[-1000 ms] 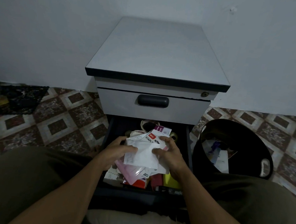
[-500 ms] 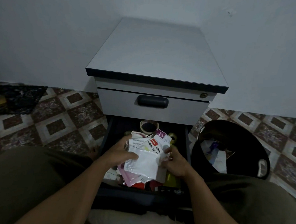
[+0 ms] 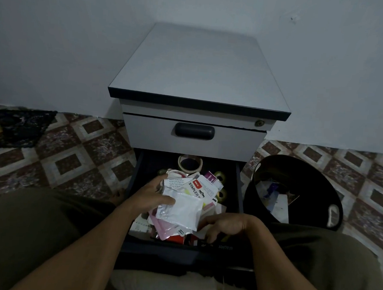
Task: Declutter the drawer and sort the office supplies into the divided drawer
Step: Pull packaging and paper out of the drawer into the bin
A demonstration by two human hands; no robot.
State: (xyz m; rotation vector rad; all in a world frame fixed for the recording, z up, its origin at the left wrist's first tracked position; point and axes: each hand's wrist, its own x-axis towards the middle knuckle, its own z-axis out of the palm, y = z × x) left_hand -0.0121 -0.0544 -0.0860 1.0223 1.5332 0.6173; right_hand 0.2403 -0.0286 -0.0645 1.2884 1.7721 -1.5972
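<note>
**Insp.:** Status, L hand?

**Me:** My left hand (image 3: 152, 197) grips a stack of packets (image 3: 182, 211). My thumb is clamped across the white pouch on top and my fingers are behind the bundle. A card marked "STAPLER" (image 3: 202, 187) sits in the same stack, tilted.

**Insp.:** Location of stack?

**Me:** Over the open bottom drawer (image 3: 239, 191), approx. its middle, resting on or just above the clutter (can't tell which).

**Insp.:** R hand?

**Me:** My right hand (image 3: 228, 226) is at the drawer's front right corner. The fingers curl down into the pile with the tips buried. Can't tell whether they've got hold of anything.

**Insp.:** Other contents?

**Me:** Tape roll (image 3: 189, 163) at the back, lying flat. Two green rolls (image 3: 222, 193) are to the right of the stack. Red and pink items sit under it, too dark to identify.

**Insp.:** Surroundings?

**Me:** The upper drawer (image 3: 230, 142) is closed. A black bin (image 3: 317, 189) stands just beside the cabinet, on my right, with paper scraps inside.
</note>
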